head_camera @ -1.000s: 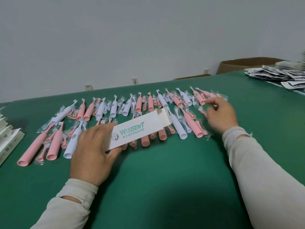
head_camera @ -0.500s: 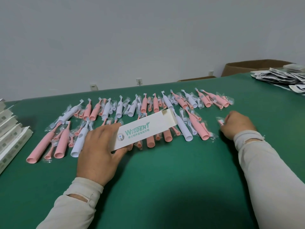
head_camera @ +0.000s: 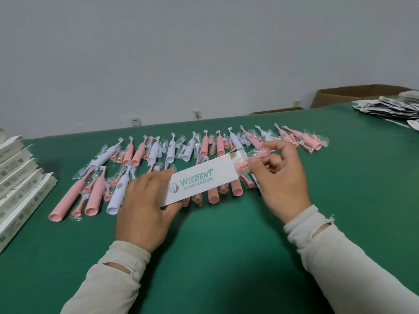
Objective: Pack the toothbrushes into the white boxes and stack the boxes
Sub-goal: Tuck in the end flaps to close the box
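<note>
Green worktop (head_camera: 226,257), seen from the head camera, set against a plain grey wall (head_camera: 204,53) with two sockets low on it. All positions are given relative to the white box (head_camera: 201,177) held above the middle of the worktop.

Behind and beneath the box: two loose rows of pink and white toothbrushes (head_camera: 172,152) and small brush heads in clear wrappers, spread from far left to far right; these appear not yet packed, and are the greater part of the work left.

Far left of the box: a stack of white boxes (head_camera: 20,177) at the worktop's edge; whether they are filled cannot be told. Far right and behind: a heap of printed leaflets (head_camera: 390,109), with brown cartons (head_camera: 353,96) beyond the worktop.

Left hand (head_camera: 145,209): fingers curled round the near end of the box, holding it level with its open end to the right. Right hand (head_camera: 278,175): pinches a wrapped pink brush head (head_camera: 243,165) at the box's open mouth, apparently about to feed it in.

Judged stage: one box in filling, closing and stacking still to come.
</note>
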A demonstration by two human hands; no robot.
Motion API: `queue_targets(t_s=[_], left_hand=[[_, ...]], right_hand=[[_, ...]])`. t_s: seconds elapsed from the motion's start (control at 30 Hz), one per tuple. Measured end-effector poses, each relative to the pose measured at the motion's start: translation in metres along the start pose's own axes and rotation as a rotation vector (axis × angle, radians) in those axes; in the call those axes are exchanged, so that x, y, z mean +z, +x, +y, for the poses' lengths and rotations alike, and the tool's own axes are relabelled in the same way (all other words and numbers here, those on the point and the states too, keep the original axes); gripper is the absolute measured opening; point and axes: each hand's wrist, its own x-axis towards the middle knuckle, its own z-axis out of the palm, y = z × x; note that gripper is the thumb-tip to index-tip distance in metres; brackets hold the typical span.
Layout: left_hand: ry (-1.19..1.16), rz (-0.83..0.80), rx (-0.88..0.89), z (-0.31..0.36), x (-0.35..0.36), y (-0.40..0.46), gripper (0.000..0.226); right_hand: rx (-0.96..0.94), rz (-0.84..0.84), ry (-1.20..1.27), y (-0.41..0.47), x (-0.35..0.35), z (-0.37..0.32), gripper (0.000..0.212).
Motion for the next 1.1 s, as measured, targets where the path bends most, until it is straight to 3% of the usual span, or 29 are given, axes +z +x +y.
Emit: queue_targets(t_s=[0.17,0.3,0.43,0.57,0.73,0.83,1.1], left_hand=[[0.004,-0.036,0.043,0.002,0.001,0.0,0.061],[-0.011,0.001,0.058,0.003,0.001,0.0,0.06],[-0.035,0.018,0.082,0.004,0.002,-0.001,0.06],[-0.041,0.0,0.082,0.001,0.002,-0.001,0.062],[-0.05,-0.02,0.043,-0.006,0.001,0.002,0.062],[-0.061,-0.028,0.049,-0.007,0.0,0.002,0.062],[-0.099,-0.031,0.028,-0.007,0.002,0.003,0.064]], right_hand=[[0.034,0.011,-0.009,-0.003,0.001,0.004,0.03],[-0.04,-0.093,-0.037,-0.014,0.011,0.002,0.006],[0.007,-0.295,-0.112,-0.017,0.018,0.002,0.024],[0.1,-0.565,-0.026,-0.016,0.014,0.004,0.025],[-0.028,-0.385,-0.044,0.003,-0.012,0.009,0.049],[-0.116,-0.452,-0.155,0.005,-0.021,0.012,0.073],[-0.13,-0.471,-0.24,0.002,-0.018,0.016,0.071]])
